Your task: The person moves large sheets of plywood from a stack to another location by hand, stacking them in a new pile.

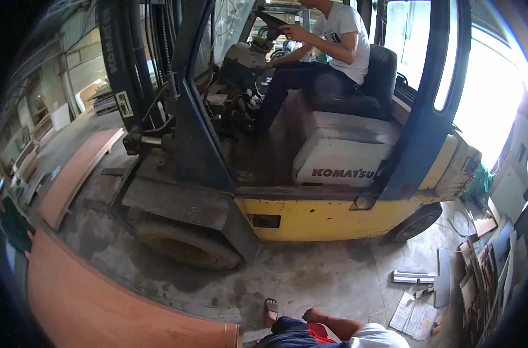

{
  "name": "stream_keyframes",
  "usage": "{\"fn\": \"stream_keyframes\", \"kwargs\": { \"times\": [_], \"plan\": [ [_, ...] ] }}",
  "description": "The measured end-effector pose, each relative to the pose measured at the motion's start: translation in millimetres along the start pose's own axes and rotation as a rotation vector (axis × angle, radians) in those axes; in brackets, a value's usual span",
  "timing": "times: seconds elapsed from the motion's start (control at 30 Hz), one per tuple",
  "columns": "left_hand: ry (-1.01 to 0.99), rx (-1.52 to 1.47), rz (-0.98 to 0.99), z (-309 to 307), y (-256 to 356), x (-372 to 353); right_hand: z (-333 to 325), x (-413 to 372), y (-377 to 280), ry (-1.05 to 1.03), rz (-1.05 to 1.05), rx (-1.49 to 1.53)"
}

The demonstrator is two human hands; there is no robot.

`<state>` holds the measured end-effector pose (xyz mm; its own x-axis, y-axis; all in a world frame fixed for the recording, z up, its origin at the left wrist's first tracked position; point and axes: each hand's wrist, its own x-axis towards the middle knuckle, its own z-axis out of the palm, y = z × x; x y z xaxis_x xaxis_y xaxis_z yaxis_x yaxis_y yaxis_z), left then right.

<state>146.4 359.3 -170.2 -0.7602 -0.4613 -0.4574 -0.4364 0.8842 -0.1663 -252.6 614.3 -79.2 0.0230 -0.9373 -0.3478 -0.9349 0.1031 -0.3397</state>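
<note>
My right hand [314,315] is low in the view, in front of my dark shorts [290,332]. Its fingers look curled, and no object shows in them. A white sleeve [380,336] covers the upper part of that arm. My left hand is out of view. One sandalled foot [271,305] stands on the concrete floor. To the left of my legs lies a large reddish-brown wood panel [124,301], its near end close to my body. Ahead of me is a yellow and blue forklift [310,219], side on.
A person in a white T-shirt [345,40] sits in the forklift, one hand at the steering wheel [269,24]. Another person's hand [27,255] shows at the far left panel edge. A second panel [81,174] lies beyond. Board offcuts [484,278] and flattened cardboard [413,316] lie right.
</note>
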Motion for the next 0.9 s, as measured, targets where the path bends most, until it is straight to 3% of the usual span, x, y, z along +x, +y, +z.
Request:
{"fn": "stream_keyframes", "kwargs": {
  "times": [0.03, 0.1, 0.13, 0.37, 0.43, 0.5, 0.53, 0.67, 0.73, 0.8, 0.87, 0.9],
  "plan": [
    [-0.003, -0.004, -0.005, -6, -1, -1, 2, 1, 0, -0.003, -0.001, 0.01],
    [-0.26, -0.216, 0.082, -22, -5, -6, -16, 2, -7, -0.039, 0.02, 0.029],
    [-0.263, -0.221, 0.076, -30, -6, -11, -23, 3, -10, -0.071, 0.047, 0.049],
    [-0.137, -0.26, -0.034, -47, 4, -25, -41, 13, -17, -0.007, -0.014, -0.028],
    [-0.133, -0.276, -0.07, -46, 4, -36, -37, 15, -17, -0.072, 0.03, 0.005],
    [-0.111, -0.319, -0.058, -45, 5, -43, -29, 16, -13, 0.059, -0.103, -0.076],
    [-0.087, -0.344, -0.05, -44, 4, -47, -23, 20, -13, -0.131, 0.024, 0.001],
    [0.073, -0.428, 0.08, -38, 4, -57, -16, 14, -18, -0.141, 0.126, 0.043],
    [0.195, -0.502, 0.134, -45, 6, -60, 8, 13, -8, -0.127, 0.305, 0.232],
    [0.131, -0.931, -0.09, -64, 14, -65, 16, 12, -6, -0.142, 0.287, 0.226],
    [0.003, -1.745, -0.576, -82, 21, -72, 24, 11, -5, -0.153, 0.265, 0.219],
    [0.001, -1.748, -0.584, -85, 21, -77, 28, 10, -5, -0.131, 0.311, 0.263]
  ]
}}
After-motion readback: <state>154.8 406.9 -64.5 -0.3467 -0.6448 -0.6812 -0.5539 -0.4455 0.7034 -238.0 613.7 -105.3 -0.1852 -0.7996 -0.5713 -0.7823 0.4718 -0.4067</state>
